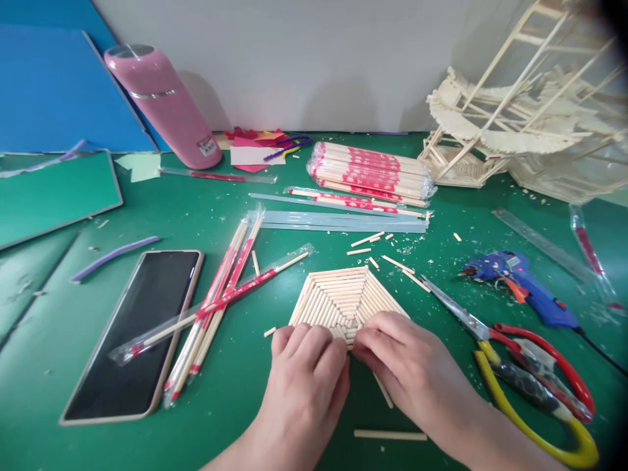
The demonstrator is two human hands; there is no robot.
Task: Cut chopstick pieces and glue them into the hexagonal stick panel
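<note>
Where two hands touch, one stick panel.

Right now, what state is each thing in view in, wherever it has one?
Stick panel: near side partly covered
Left hand: fingers bent at panel, grip hidden
Right hand: fingers bent at panel, grip hidden
Phone: face up, screen dark
Flask: standing, closed
Scissors: lying, blades shut or nearly
Glue gun: lying down, seemingly powered
Chopstick bundle: plastic-wrapped
Stick structure: standing
</note>
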